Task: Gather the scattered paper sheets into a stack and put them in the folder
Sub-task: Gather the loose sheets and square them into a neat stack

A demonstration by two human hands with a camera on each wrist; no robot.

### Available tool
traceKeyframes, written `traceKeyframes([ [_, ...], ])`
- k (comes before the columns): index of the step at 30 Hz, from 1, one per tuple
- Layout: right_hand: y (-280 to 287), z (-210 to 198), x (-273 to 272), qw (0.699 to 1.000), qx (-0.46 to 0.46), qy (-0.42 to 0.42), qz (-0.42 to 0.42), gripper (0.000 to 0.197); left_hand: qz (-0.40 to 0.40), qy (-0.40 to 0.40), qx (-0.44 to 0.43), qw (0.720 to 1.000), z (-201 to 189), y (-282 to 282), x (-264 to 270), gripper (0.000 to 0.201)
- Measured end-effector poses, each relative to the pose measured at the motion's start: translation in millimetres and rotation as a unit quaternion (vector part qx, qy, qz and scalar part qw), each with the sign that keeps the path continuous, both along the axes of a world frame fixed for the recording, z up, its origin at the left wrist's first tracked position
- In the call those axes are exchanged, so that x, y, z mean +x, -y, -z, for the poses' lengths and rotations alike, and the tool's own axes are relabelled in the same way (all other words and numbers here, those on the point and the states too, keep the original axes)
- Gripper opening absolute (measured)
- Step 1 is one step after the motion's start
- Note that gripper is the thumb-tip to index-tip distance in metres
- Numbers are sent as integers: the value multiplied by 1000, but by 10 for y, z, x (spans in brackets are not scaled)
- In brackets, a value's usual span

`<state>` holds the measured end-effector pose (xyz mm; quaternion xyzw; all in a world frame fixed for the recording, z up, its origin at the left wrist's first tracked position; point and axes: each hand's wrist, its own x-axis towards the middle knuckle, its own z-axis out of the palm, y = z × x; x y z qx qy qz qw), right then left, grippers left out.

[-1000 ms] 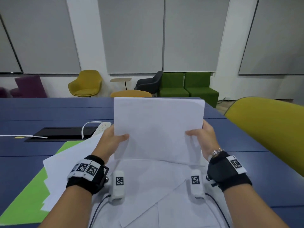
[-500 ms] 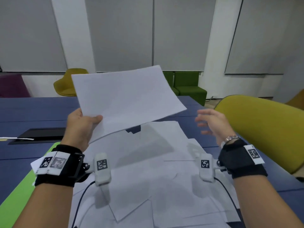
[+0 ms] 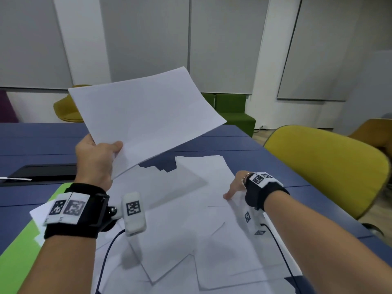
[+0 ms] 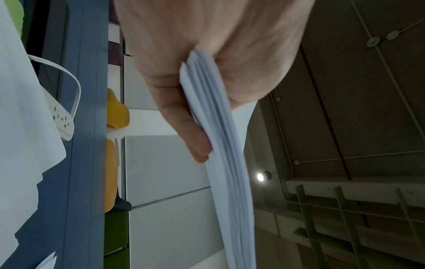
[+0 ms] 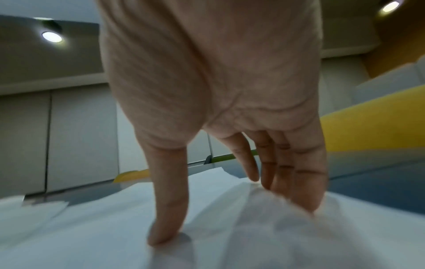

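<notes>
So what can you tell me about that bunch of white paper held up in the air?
The gathered stack of plain white paper sheets is thin, several blank sheets with edges roughly aligned, as the left wrist view shows. It is held above the blue table, tilted, its far corner highest. Only the left hand pinches it at the near corner, thumb on top.

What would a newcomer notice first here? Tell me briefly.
First, the stack of white sheets held up over the blue table, pinched at its near corner by the left hand. Then the loose sheets scattered below, where the right hand presses down with straight fingers. A yellow chair stands at right.
</notes>
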<state>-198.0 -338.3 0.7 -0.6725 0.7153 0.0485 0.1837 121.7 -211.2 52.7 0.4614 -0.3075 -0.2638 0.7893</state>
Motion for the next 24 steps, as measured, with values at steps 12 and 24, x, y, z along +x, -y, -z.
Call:
traceKeyframes([
  [12, 159, 173, -33, 956, -78, 264, 100, 17, -12, 2, -21, 1000, -29, -37, -12, 36],
  [24, -185, -238, -278, 529, -322, 735, 274, 20, -166, -2, -25, 986, 81, -2, 56, 41],
])
